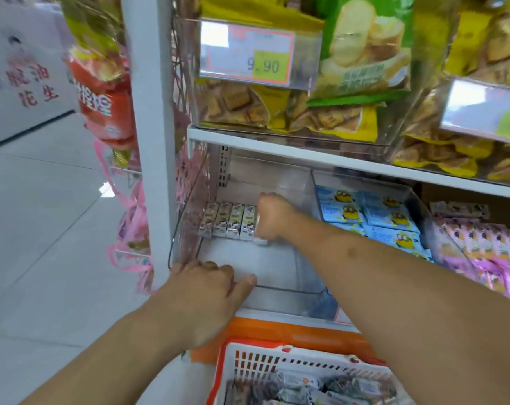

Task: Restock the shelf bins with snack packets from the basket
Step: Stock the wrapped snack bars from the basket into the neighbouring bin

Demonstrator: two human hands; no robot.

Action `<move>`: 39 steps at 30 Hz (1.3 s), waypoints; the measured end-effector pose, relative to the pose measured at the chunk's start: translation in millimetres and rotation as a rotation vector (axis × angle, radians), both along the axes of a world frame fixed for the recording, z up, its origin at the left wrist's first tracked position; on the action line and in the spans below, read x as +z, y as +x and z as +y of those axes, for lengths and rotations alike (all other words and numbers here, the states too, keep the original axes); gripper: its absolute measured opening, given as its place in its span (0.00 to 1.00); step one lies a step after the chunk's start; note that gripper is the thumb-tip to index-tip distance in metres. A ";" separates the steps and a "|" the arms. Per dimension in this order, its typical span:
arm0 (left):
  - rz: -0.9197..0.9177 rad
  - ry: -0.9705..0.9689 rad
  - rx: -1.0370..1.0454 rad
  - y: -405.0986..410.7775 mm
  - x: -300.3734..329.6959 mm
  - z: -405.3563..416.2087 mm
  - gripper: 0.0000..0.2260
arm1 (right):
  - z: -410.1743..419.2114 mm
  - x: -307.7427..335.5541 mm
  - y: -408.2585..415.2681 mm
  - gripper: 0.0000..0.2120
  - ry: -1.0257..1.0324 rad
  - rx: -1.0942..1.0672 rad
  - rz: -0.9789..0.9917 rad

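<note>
1. We see the snack packets (pixel 229 220) standing upright in a short row at the back left of a clear plastic shelf bin (pixel 280 287) on the lower shelf; the floor of the bin in front of them is bare.
2. Our right hand (pixel 272 217) reaches deep into the bin, fingers curled round one more packet at the right end of the row.
3. Our left hand (pixel 207 290) rests on the bin's front left corner, fingers relaxed over the rim, thumb lying along the front edge, holding nothing.
4. The orange and white basket (pixel 256 361) sits low in front of the shelf, with more dark packets (pixel 312 388) inside.
5. To the right, a neighbouring bin holds blue cartoon packets (pixel 376 217), then pink ones (pixel 487 252).
6. Above, a white shelf board (pixel 320 153) carries bins of yellow biscuit bags (pixel 277 109) behind a price tag (pixel 247 55) reading 9.90.
7. A white upright post (pixel 151 127) bounds the bin on the left; beyond it lies pale tiled floor (pixel 43 214).
</note>
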State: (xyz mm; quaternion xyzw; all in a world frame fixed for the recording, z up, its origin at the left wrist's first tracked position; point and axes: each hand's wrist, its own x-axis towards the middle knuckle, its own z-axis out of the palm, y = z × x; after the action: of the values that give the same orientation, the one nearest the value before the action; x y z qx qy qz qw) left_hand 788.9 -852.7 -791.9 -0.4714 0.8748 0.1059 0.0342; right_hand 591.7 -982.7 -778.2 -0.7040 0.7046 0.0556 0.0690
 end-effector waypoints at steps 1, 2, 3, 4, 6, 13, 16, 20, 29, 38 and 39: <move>0.020 0.007 0.008 -1.3 -0.6 0.6 0.46 | -5.6 -2.7 0.0 0.14 0.031 -0.007 0.028; 0.047 0.011 0.022 -3.4 -0.7 1.5 0.39 | -9.6 -4.2 -0.4 0.13 0.054 -0.008 0.046; 0.058 0.023 0.042 -5.6 0.6 2.2 0.34 | -12.8 -5.2 -0.7 0.13 0.073 -0.004 0.058; 0.055 0.041 0.053 -6.9 1.4 2.8 0.30 | -14.1 -5.5 -1.4 0.13 0.075 0.003 0.071; 0.047 0.063 0.083 -7.7 2.2 2.4 0.28 | -13.1 -5.7 -5.1 0.16 0.063 -0.033 0.009; 0.064 0.085 0.089 -5.4 4.8 2.2 0.28 | -3.8 -1.1 -5.9 0.24 0.034 -0.080 -0.144; 0.088 0.100 0.096 -0.9 6.2 1.8 0.27 | -1.4 -9.4 5.0 0.25 -0.110 0.021 -0.241; 0.105 0.097 0.104 3.0 7.7 2.2 0.26 | -0.3 -22.1 33.3 0.26 -0.072 0.331 -0.257; 0.103 0.131 0.098 6.0 7.4 0.7 0.23 | -10.6 -28.6 51.5 0.28 0.086 0.351 -0.179; 0.107 0.126 0.086 4.4 7.9 0.8 0.20 | 0.3 -23.2 49.1 0.32 0.087 0.306 -0.305; 0.110 0.115 0.087 4.1 8.2 1.6 0.20 | 5.5 -19.1 47.7 0.31 0.082 0.316 -0.299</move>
State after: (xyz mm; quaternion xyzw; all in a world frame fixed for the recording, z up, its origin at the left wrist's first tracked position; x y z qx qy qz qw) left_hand 793.0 -851.1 -783.7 -0.4998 0.8466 0.1831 0.0085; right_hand 639.3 -977.2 -797.3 -0.8026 0.5648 -0.0107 0.1916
